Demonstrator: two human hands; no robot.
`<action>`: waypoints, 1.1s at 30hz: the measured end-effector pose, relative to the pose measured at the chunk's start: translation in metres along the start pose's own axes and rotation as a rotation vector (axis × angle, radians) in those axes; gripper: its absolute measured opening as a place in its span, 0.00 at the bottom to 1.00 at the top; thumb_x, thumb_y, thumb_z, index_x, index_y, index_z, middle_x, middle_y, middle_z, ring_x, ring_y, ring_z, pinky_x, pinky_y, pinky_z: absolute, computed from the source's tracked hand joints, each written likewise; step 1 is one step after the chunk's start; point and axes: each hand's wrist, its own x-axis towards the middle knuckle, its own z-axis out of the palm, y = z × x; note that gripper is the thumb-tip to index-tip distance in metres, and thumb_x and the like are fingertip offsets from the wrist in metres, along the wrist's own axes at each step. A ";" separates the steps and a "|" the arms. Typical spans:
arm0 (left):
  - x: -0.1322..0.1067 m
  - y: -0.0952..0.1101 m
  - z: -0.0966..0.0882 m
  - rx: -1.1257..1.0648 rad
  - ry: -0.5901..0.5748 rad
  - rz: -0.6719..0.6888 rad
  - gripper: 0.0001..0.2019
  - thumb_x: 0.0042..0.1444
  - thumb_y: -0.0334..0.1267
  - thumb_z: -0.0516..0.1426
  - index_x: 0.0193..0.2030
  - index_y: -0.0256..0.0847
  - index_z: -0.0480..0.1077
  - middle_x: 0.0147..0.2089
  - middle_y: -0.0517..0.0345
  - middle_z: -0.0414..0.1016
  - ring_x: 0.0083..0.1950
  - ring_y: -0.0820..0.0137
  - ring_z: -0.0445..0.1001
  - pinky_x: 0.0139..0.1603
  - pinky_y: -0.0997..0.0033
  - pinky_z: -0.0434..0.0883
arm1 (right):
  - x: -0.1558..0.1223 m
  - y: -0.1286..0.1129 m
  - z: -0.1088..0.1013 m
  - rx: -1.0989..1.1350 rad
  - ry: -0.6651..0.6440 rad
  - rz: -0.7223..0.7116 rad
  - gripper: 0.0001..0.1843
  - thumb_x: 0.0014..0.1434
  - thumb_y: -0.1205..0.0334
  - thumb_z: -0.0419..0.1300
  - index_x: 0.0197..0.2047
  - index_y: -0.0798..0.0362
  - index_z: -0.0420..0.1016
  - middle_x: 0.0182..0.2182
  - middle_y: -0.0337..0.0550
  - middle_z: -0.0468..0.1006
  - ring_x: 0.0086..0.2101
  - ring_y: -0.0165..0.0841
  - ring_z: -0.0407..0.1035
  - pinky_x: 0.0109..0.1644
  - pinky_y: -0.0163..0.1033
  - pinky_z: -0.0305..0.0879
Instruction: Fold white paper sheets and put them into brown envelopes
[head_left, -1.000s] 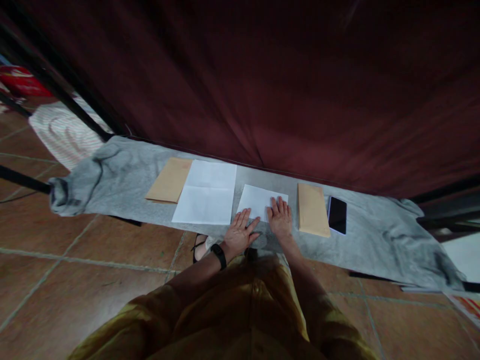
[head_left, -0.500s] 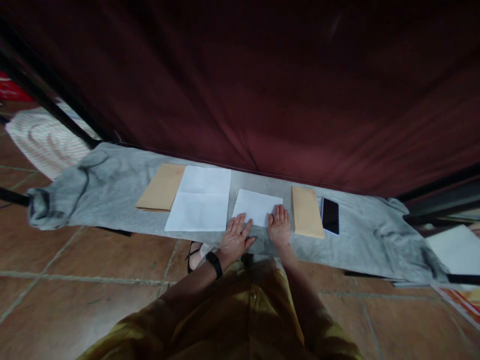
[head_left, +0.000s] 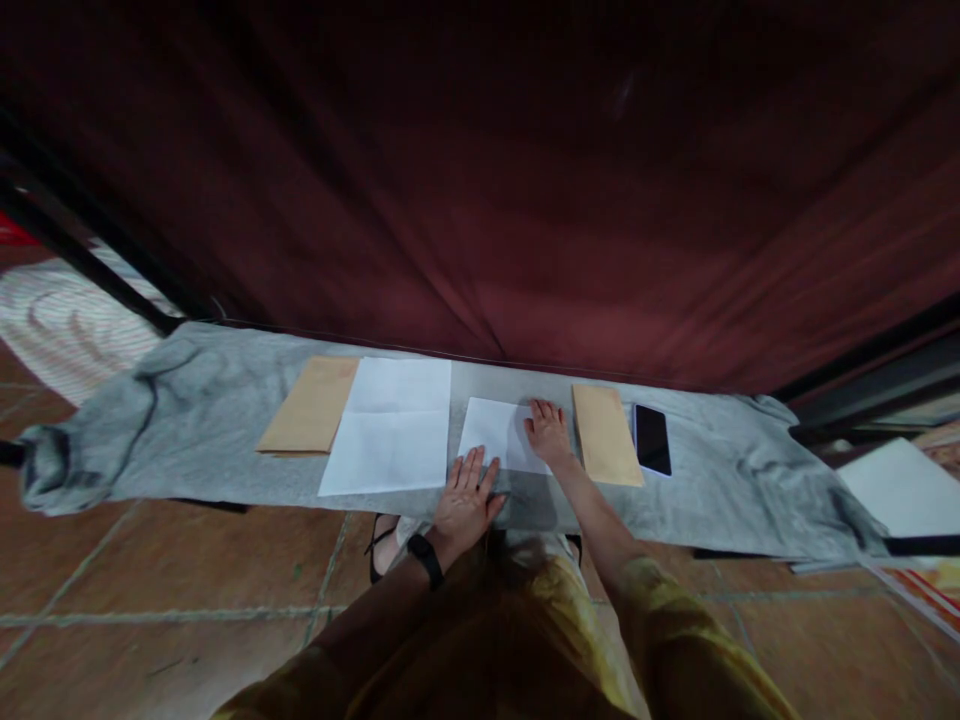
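Observation:
A small folded sheet of white paper (head_left: 499, 430) lies flat on the grey cloth in front of me. My left hand (head_left: 463, 500), with a black band on the wrist, rests open at its lower left corner, fingers spread. On the paper's upper right part lies my right hand (head_left: 548, 432), open, its palm down and fingers stretched out. Left of the small paper is a larger white sheet (head_left: 397, 425) with a crease across it. It reaches to a stack of brown envelopes (head_left: 309, 408). Another brown envelope (head_left: 607, 435) lies just right of my right hand.
A phone (head_left: 652, 440) with a dark screen lies right of the envelope. The grey cloth (head_left: 724, 470) covers the long narrow surface, rumpled at both ends. A dark red curtain (head_left: 480, 200) hangs behind. White sheets (head_left: 904, 490) sit low at the right.
My right hand has slid up along the small paper's right side, away from my body. My left hand stays at the lower left corner. The view has tilted slightly.

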 end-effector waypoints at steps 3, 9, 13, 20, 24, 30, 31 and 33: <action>0.000 -0.001 0.001 0.013 0.010 0.013 0.30 0.67 0.51 0.51 0.71 0.38 0.60 0.75 0.36 0.55 0.76 0.53 0.53 0.73 0.47 0.55 | 0.017 0.005 -0.009 -0.012 -0.093 0.005 0.25 0.68 0.60 0.52 0.66 0.55 0.68 0.61 0.55 0.71 0.57 0.44 0.66 0.64 0.48 0.56; 0.000 -0.003 -0.002 0.029 0.024 0.045 0.29 0.68 0.51 0.51 0.70 0.37 0.60 0.74 0.36 0.57 0.75 0.52 0.55 0.72 0.46 0.57 | 0.036 0.015 -0.025 0.045 -0.166 -0.006 0.20 0.63 0.64 0.56 0.58 0.53 0.76 0.55 0.52 0.77 0.54 0.41 0.69 0.59 0.43 0.62; 0.000 -0.002 -0.003 0.019 0.029 0.045 0.28 0.68 0.49 0.52 0.70 0.38 0.61 0.73 0.37 0.59 0.75 0.52 0.55 0.72 0.46 0.58 | 0.037 0.022 -0.034 0.153 -0.225 -0.014 0.16 0.61 0.67 0.57 0.49 0.53 0.81 0.50 0.50 0.81 0.53 0.41 0.71 0.58 0.40 0.63; -0.004 -0.005 -0.003 -0.131 0.080 0.017 0.29 0.69 0.46 0.50 0.73 0.39 0.54 0.76 0.41 0.52 0.77 0.53 0.49 0.72 0.46 0.59 | 0.020 0.049 -0.056 0.455 -0.269 0.025 0.08 0.54 0.67 0.60 0.35 0.52 0.81 0.37 0.43 0.83 0.41 0.38 0.76 0.48 0.37 0.66; -0.009 -0.007 -0.008 -0.268 0.121 -0.038 0.31 0.70 0.43 0.49 0.76 0.43 0.44 0.79 0.43 0.42 0.78 0.54 0.45 0.72 0.46 0.60 | -0.004 0.057 -0.057 0.731 -0.180 0.115 0.11 0.57 0.54 0.59 0.33 0.52 0.78 0.29 0.39 0.80 0.35 0.37 0.74 0.38 0.36 0.67; -0.013 -0.007 -0.015 -0.382 0.135 -0.093 0.35 0.68 0.34 0.49 0.77 0.46 0.38 0.80 0.47 0.37 0.79 0.57 0.42 0.74 0.48 0.59 | -0.060 0.031 -0.019 1.049 -0.069 0.319 0.25 0.54 0.40 0.57 0.37 0.54 0.76 0.29 0.44 0.80 0.30 0.37 0.74 0.30 0.37 0.67; -0.015 -0.007 -0.015 -0.383 0.127 -0.079 0.35 0.68 0.33 0.49 0.77 0.46 0.38 0.80 0.47 0.37 0.79 0.57 0.41 0.74 0.48 0.58 | -0.069 0.025 -0.012 1.071 -0.066 0.343 0.25 0.53 0.39 0.56 0.37 0.55 0.76 0.29 0.44 0.80 0.30 0.37 0.74 0.29 0.37 0.67; -0.017 -0.006 -0.015 -0.366 0.098 -0.029 0.35 0.66 0.31 0.51 0.77 0.45 0.42 0.80 0.47 0.38 0.79 0.57 0.40 0.74 0.48 0.58 | -0.081 0.015 0.000 1.093 -0.056 0.378 0.24 0.52 0.40 0.58 0.36 0.54 0.77 0.28 0.43 0.80 0.30 0.37 0.74 0.29 0.36 0.66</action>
